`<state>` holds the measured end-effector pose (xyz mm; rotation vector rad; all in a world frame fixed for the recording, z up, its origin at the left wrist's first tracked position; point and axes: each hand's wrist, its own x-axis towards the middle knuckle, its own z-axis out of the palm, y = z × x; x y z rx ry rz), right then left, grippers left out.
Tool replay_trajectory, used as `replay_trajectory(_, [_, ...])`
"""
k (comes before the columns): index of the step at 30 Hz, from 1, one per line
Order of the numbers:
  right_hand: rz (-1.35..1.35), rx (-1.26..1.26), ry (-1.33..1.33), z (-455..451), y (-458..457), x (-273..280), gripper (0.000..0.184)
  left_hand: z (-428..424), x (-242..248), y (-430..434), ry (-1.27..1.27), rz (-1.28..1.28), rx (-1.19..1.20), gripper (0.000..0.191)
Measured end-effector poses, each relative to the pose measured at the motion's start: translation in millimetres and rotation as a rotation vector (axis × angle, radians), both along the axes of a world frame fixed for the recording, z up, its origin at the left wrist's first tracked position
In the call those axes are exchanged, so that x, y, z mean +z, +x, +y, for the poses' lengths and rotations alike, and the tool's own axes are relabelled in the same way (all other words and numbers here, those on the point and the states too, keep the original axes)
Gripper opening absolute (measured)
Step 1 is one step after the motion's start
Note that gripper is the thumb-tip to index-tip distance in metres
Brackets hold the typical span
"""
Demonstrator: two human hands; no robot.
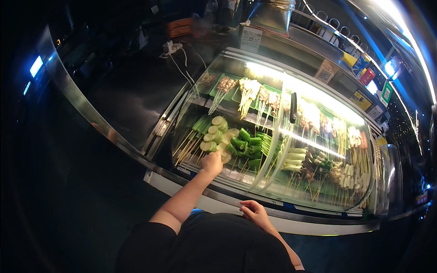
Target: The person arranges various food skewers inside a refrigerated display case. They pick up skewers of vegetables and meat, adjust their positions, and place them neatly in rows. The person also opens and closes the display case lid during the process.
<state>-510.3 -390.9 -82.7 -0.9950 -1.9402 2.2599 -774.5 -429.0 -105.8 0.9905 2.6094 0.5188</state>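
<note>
My left hand reaches into the front left of a lit glass display case, with its fingers bent. It is at the lower end of skewered pale green vegetable slices; whether it grips them is hidden. To its right are round pale slices, possibly potato, and green pepper pieces on skewers. On its left lie skewers of long green vegetables. My right hand hovers at the case's front edge, its fingers loosely bent and apart, with nothing visible in it.
Meat skewers lie on green trays on the upper shelf. A curved glass panel with a black handle covers the right side. White cables run to the case's left end. A metal shelf with a red can stands behind.
</note>
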Motion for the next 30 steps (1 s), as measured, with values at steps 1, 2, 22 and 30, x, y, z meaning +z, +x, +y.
replay_trajectory(1, [0.001, 0.006, -0.001, -1, -3, 1, 0.026, 0, -1, -3, -0.014, -0.02, -0.01, 0.022])
replay_trajectory(2, [0.001, 0.012, -0.003, -3, -6, 1, 0.026, 0, -2, -7, -0.029, -0.039, -0.02, 0.02])
replay_trajectory(22, [-0.022, -0.077, -0.04, -31, -28, 8, 0.026, 26, 10, -8, -0.165, 0.073, -0.285, 0.013])
replay_trajectory(30, [-0.036, -0.173, -0.094, -34, -17, -1, 0.024, 43, -15, 4, 0.091, -0.041, -0.278, 0.018])
